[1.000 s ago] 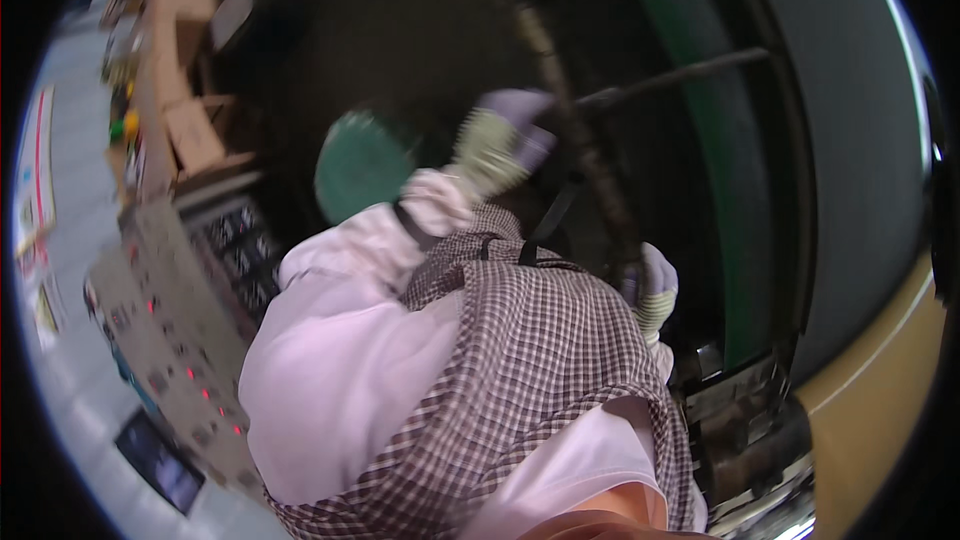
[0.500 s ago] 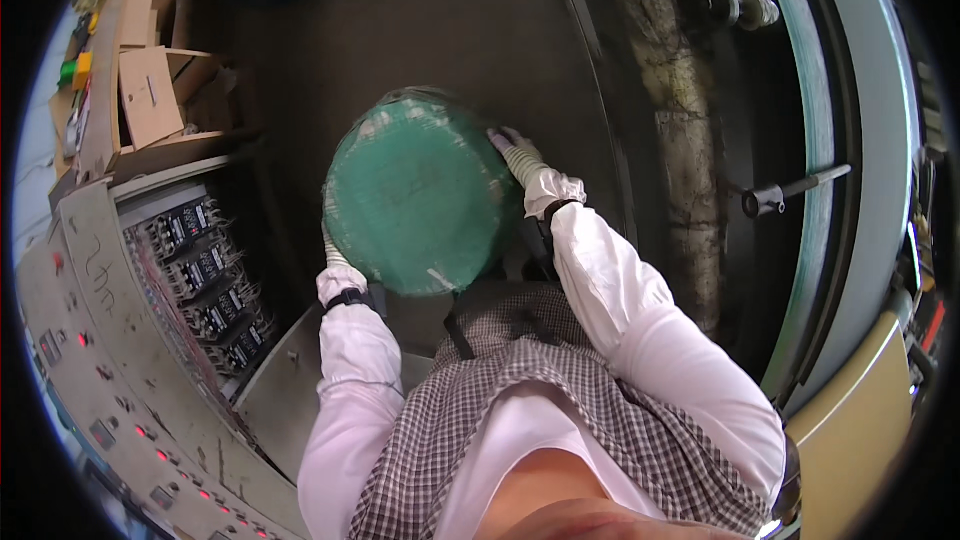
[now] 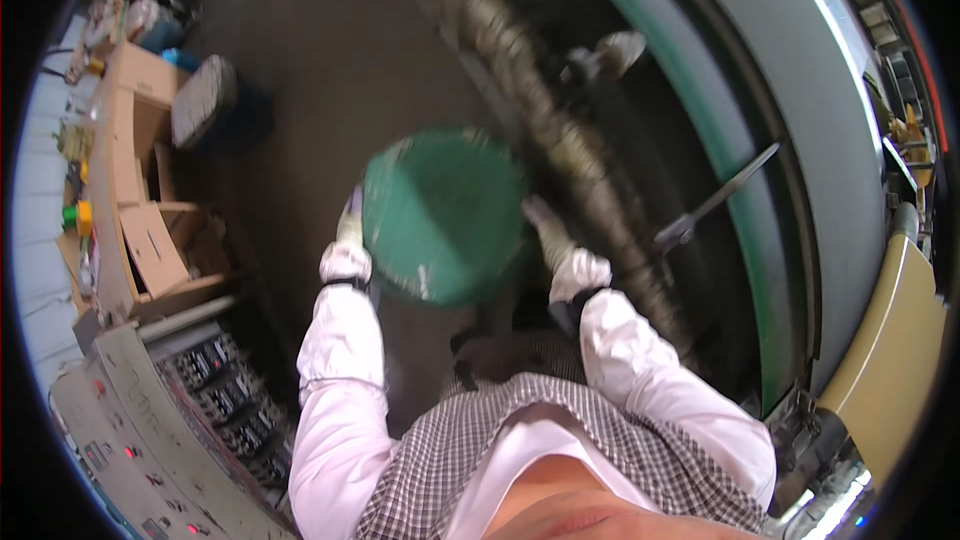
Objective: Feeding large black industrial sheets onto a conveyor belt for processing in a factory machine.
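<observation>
A large round green thing (image 3: 445, 220), flat-topped and scuffed pale along its rim, is in front of my body above the dark floor. Its underside is hidden, so I cannot tell whether it is a stool, a drum or something else. My left hand (image 3: 351, 225), in a pale glove, lies along its left side with the fingers pointing away from me. At the opposite side is my right hand (image 3: 547, 227), gloved too and somewhat blurred, its fingertips by the rim. Both hands hold the green thing between them, their inner fingers hidden.
A grey control panel (image 3: 125, 410) with red lights and exposed wiring stands at the lower left. Beyond it are a wooden cabinet (image 3: 155, 250) and a worn-topped container (image 3: 205, 105). A wrapped pipe (image 3: 510, 50) and a machine with a jutting lever (image 3: 730, 185) run along the right.
The view has turned to the right, and the surroundings have swung round. The green thing has stayed between my hands, moving slightly right and down in view.
</observation>
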